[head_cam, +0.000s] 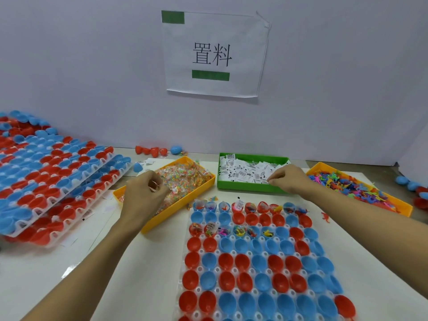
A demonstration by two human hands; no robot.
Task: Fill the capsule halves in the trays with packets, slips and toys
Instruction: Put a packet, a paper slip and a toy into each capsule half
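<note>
A clear tray [259, 252] of red and blue capsule halves lies in front of me; its far row and part of the third row hold packets, slips and toys. My left hand [144, 189] hovers over the yellow bin of candy packets [183, 179], fingers curled around a clear packet. My right hand [286, 178] reaches into the green bin of white paper slips [245, 173], fingertips pinching a slip at the bin's near right corner.
A second yellow bin of small colourful toys [357, 188] sits at the right. Stacked trays of capsule halves [51, 177] lie at the left. Loose red and blue halves [157, 150] rest by the wall, more at the far right edge [414, 188].
</note>
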